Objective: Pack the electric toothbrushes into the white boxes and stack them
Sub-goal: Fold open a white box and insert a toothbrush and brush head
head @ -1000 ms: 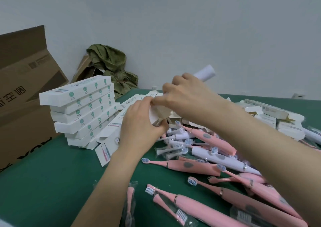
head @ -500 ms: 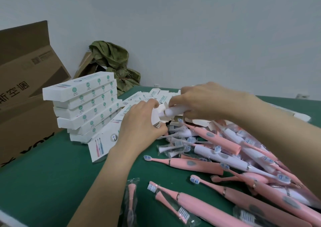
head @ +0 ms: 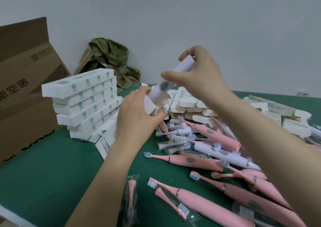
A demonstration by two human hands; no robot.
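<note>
The right hand point(head: 199, 74) is pinching a white toothbrush point(head: 171, 80) at twelve o'clock, feeding it into the open box point(head: 150, 105) the left hand point(head: 137, 115) is gripping, where a skewed entry could be crumpling the flap.

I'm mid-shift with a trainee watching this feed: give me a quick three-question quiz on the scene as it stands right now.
1. True or false: the right hand holds a pink electric toothbrush.
2. Where does the lower end of the white electric toothbrush go? A) into the open white cardboard box held by the left hand; B) into the brown corrugated carton; C) onto the green table.
3. Fill in: the stack of closed white boxes stands to the ____ of the hands.

Key: 1 false; 2 A; 3 left.
</note>
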